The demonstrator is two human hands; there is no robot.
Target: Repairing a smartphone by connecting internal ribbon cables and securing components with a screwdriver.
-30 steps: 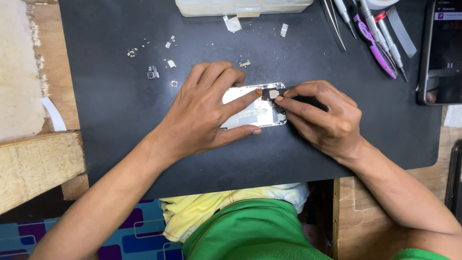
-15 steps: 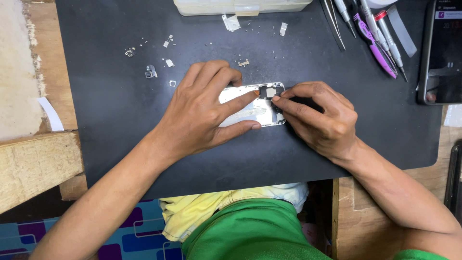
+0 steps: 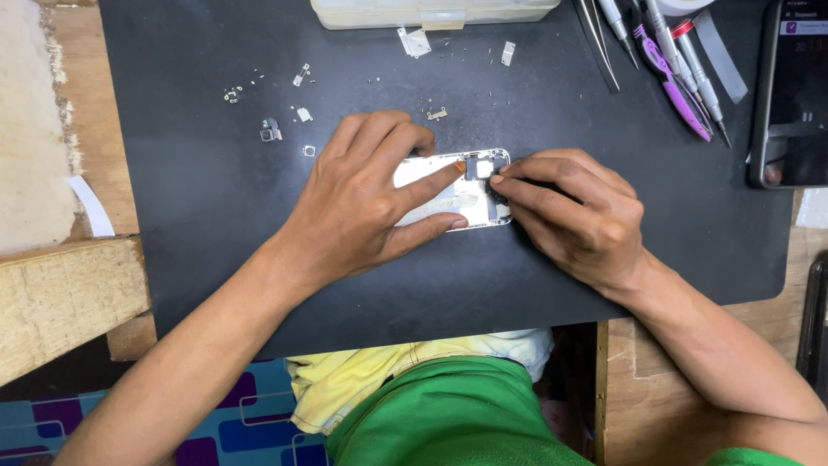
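Note:
An opened silver phone body point(image 3: 444, 203) lies flat on a black work mat point(image 3: 216, 198). My left hand point(image 3: 362, 203) rests over its left part, thumb against the near edge and index finger stretched to a small dark part at the phone's right end. My right hand point(image 3: 569, 216) presses its fingertips on that same right end, with a thin dark tool partly hidden under the fingers. Most of the phone is covered by my hands.
Small metal brackets and screws point(image 3: 272, 129) lie scattered on the mat's upper left. A pale plastic parts box point(image 3: 431, 12) sits at the top edge. Screwdrivers and tweezers point(image 3: 668, 65) lie top right, beside a second dark phone point(image 3: 793, 95). A wooden plank point(image 3: 60, 302) is at left.
Both hands stay on the phone; the fingertips have shifted only slightly at its right end.

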